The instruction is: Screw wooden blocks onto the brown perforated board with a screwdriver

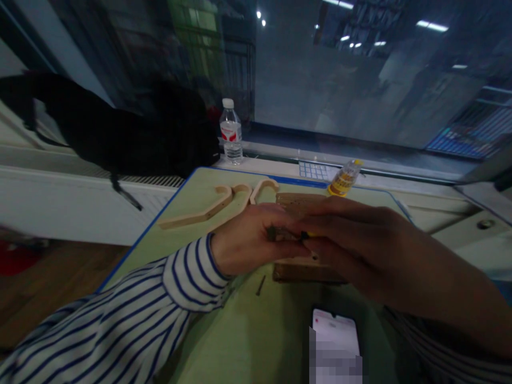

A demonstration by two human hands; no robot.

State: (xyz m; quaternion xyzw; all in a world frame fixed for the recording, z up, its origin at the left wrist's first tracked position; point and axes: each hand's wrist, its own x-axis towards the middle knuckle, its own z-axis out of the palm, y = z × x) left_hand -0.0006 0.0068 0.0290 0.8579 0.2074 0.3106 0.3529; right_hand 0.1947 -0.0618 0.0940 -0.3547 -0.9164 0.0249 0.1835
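Note:
My left hand (248,240) and my right hand (360,240) meet over a flat wooden board (304,269) on the green table (240,330). The left fingers pinch a small dark part, perhaps a screw (272,233). The right fingers close on a thin tool with a yellow and black tip (306,234) that touches that part. Most of the board is hidden under both hands. A loose dark screw (260,285) lies on the table just below my left wrist.
Curved wooden pieces (216,205) lie at the table's far side. A small yellow glue bottle (344,178) lies at the far edge. A water bottle (231,130) and a black bag (132,128) rest on the window ledge. A phone (334,341) lies near me.

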